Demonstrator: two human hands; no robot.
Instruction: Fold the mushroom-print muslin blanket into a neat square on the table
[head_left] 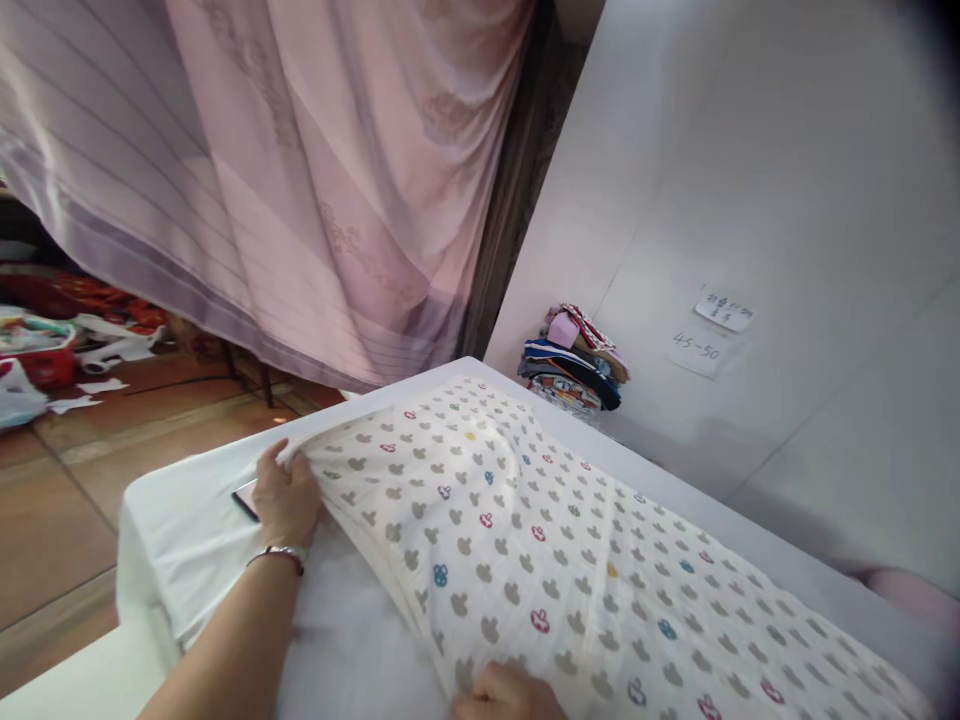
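Note:
A white cloth [525,500] printed with grey, red, blue and yellow motifs lies spread over a white-covered table [360,600]. My left hand [289,490], with a bracelet at the wrist, has its fingers closed on the cloth's far left corner. At the bottom edge of the view, my right hand [510,692] is curled at the near corner of the same cloth, partly cut off by the frame. Between the two hands the cloth's edge runs in a taut, slightly curved line. A flat dark-edged object [246,500], perhaps a phone, lies partly behind my left hand.
Against the white wall [750,200] stands a stack of folded fabrics [574,365]. Handwritten paper labels [724,308] are stuck on the wall. A pink curtain [337,180] hangs beyond the table. On the tiled floor at left are a red basket [45,365] and paper scraps [101,386].

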